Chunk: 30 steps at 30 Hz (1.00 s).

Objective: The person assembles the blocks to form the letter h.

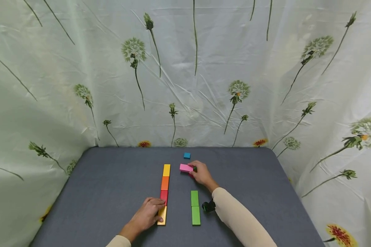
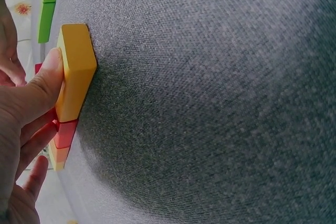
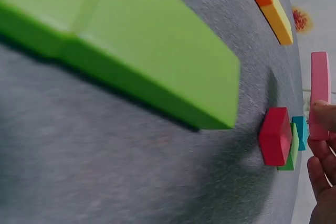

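My right hand [image 1: 203, 174] pinches a pink block [image 1: 185, 168] by its right end, raised above the table in the right wrist view. Under and beyond it there lie a crimson block [image 3: 275, 137], a green block [image 3: 287, 166] and a blue block [image 1: 187, 155]. On the left, a straight row runs away from me: a golden-yellow block [image 1: 162, 220], a red block [image 1: 164, 195], an orange block [image 1: 165, 183] and a yellow block [image 1: 166, 170]. My left hand [image 1: 146, 213] rests on the near end of this row, thumb on the golden-yellow block, fingers by the red one.
Two green blocks [image 1: 195, 207] stand end to end right of the row, beside the right forearm. A black device [image 1: 208, 206] sits at the right wrist. The grey table [image 1: 111, 185] ends at a flower-printed curtain [image 1: 204, 103] at the back and sides.
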Each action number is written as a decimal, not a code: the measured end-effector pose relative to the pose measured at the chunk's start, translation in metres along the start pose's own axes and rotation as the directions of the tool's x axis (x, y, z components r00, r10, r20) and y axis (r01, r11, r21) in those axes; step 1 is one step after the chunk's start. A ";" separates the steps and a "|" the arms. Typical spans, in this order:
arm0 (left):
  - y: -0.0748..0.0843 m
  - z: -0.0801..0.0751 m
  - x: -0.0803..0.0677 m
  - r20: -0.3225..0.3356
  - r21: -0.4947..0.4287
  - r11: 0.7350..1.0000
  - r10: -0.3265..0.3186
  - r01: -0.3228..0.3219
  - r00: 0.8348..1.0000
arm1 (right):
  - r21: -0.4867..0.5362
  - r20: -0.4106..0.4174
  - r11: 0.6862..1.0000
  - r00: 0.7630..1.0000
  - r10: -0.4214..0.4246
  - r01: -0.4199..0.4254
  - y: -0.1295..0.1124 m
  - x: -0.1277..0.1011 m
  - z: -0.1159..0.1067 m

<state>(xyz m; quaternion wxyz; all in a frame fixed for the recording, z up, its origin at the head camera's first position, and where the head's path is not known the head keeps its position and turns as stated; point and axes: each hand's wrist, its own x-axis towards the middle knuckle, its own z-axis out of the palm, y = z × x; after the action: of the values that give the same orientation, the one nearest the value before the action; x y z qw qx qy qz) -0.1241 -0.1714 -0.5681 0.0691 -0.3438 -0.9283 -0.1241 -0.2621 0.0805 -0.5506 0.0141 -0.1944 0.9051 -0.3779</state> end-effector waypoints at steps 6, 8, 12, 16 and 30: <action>0.000 0.000 0.000 -0.008 -0.002 1.000 0.013 -0.013 1.000 | -0.002 0.064 1.000 0.998 -0.004 0.004 0.000 -0.017 0.002; 0.000 0.000 -0.001 -0.012 -0.003 1.000 0.014 -0.014 1.000 | -0.007 0.078 1.000 0.997 -0.018 0.019 0.000 -0.021 0.003; 0.001 -0.003 0.000 0.015 -0.011 1.000 -0.012 0.012 1.000 | -0.012 0.101 0.999 0.994 -0.050 0.051 -0.003 -0.026 0.006; 0.003 -0.006 0.001 0.089 -0.026 0.998 -0.058 0.061 0.994 | -0.029 0.136 0.997 0.988 -0.071 0.075 -0.007 -0.029 0.009; 0.005 -0.007 0.003 0.127 -0.028 0.996 -0.078 0.082 0.989 | -0.073 0.208 0.996 0.978 -0.025 0.041 -0.022 -0.033 0.025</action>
<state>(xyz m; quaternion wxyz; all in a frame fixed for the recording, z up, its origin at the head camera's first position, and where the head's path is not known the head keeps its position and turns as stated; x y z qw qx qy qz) -0.1232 -0.1677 -0.5598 -0.0001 -0.3144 -0.9417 -0.1201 -0.2203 0.0616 -0.5570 0.0944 -0.2481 0.9093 -0.3205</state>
